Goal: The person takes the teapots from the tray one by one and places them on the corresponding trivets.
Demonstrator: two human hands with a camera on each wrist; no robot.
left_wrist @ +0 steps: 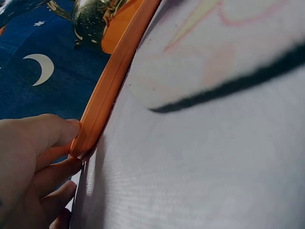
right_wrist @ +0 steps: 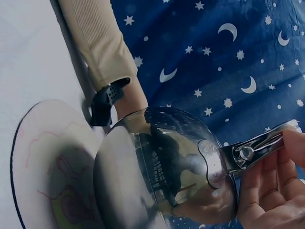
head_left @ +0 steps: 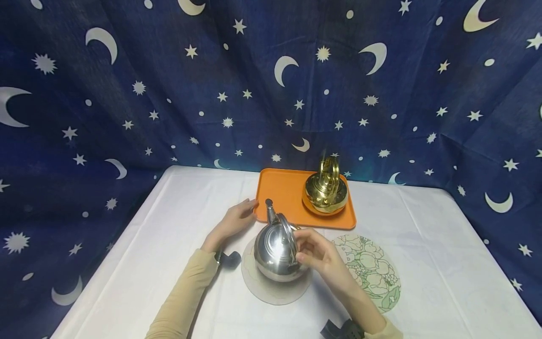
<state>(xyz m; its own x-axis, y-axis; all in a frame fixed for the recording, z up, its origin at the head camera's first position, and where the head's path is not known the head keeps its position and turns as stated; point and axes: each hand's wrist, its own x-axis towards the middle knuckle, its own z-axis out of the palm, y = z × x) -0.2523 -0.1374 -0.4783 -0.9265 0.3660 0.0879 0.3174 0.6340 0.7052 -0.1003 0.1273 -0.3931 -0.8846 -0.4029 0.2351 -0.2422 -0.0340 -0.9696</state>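
Note:
My right hand (head_left: pixel 317 252) grips the handle (right_wrist: pixel 259 145) of a shiny silver kettle (head_left: pixel 273 252), its spout pointing away toward the tray. The kettle is over a pale round placemat (head_left: pixel 271 296) and casts a shadow on it; whether its base touches is hard to tell. At the near left corner of an orange tray (head_left: pixel 279 188), my left hand (head_left: pixel 235 219) pinches the rim between thumb and fingers, as the left wrist view shows. A golden kettle (head_left: pixel 326 193) with an upright handle stands on the tray's right half.
Right of my right hand lies a round placemat with green flower drawings (head_left: pixel 377 278), partly hidden by the forearm. White cloth (head_left: pixel 427 263) covers the table. Behind it hangs a dark blue curtain (head_left: pixel 254 61) with moons and stars.

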